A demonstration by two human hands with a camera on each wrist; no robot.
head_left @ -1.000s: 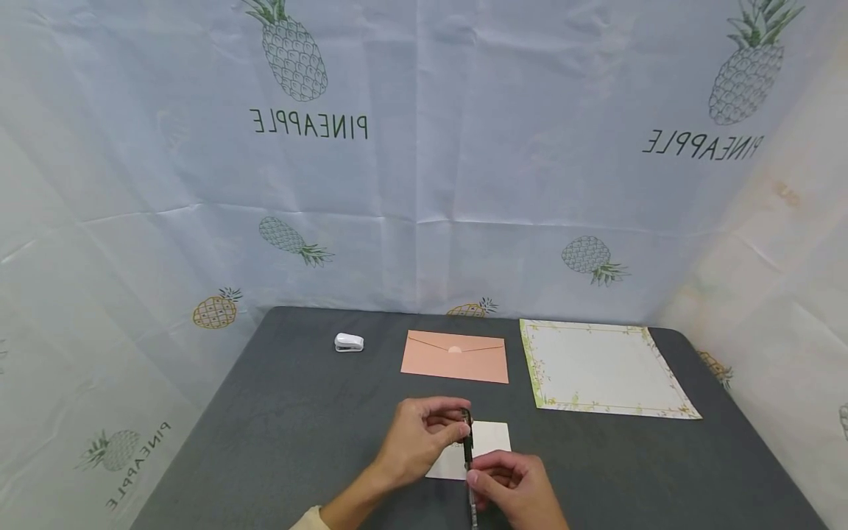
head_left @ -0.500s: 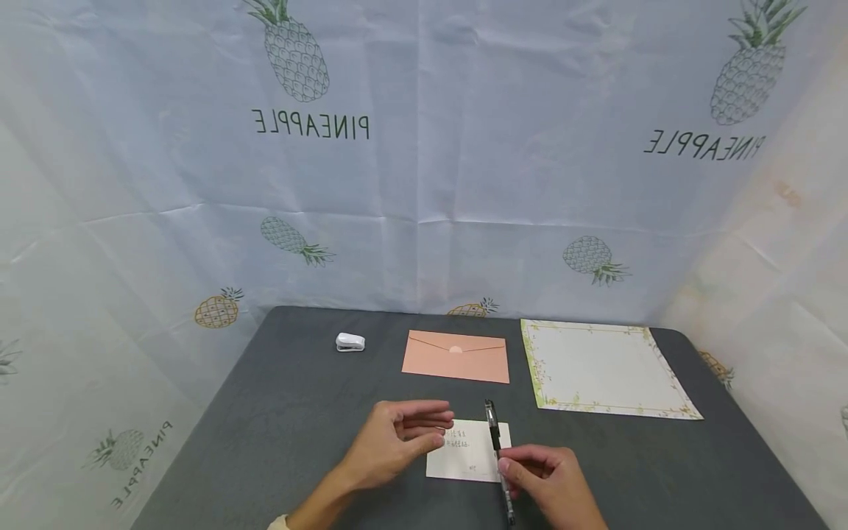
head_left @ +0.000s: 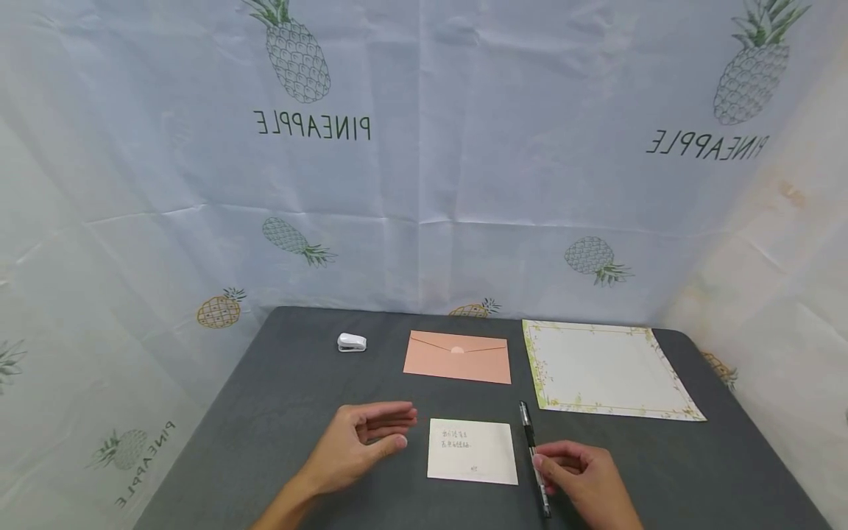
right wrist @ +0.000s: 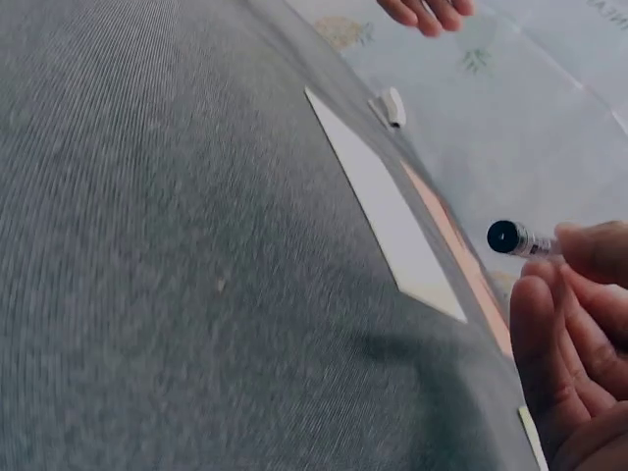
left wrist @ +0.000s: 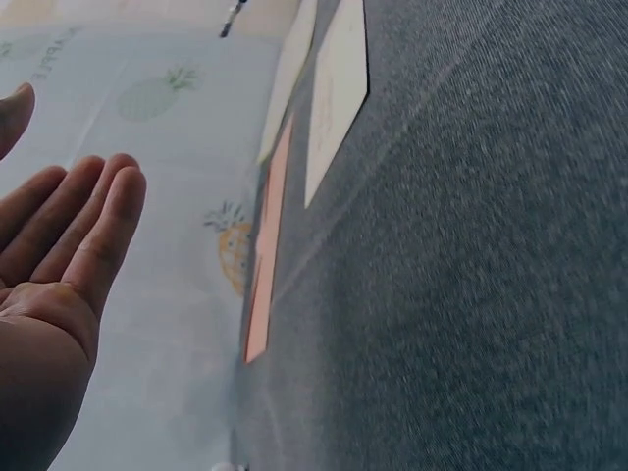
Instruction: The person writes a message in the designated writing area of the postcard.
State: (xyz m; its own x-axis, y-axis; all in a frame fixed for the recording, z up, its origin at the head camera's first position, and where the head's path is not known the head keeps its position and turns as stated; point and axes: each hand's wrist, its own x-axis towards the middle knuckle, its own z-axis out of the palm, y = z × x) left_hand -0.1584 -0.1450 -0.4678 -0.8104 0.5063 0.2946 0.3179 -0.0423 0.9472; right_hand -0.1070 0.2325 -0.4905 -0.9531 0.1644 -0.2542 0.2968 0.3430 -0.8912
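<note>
A small white card [head_left: 472,450] with a few lines of handwriting lies on the grey table [head_left: 298,397] near the front. My right hand [head_left: 539,462] pinches a black pen [head_left: 532,449] just right of the card, with the pen pointing away from me. In the right wrist view the pen's end [right wrist: 518,238] sticks out from my fingers [right wrist: 574,314]. My left hand [head_left: 403,425] hovers left of the card, fingers relaxed and holding nothing. The left wrist view shows its bare palm [left wrist: 54,265] with the card [left wrist: 336,98] beyond.
A pink envelope [head_left: 457,356] lies behind the card. A sheet with a floral border [head_left: 609,368] is at the back right, and a small white stapler [head_left: 351,342] at the back left. A pineapple-print cloth [head_left: 424,162] hangs behind and beside the table.
My hands have drawn apart. The left let go of the pen's far end and moved left. The right carried the pen rightward off the card, uncovering the writing.
</note>
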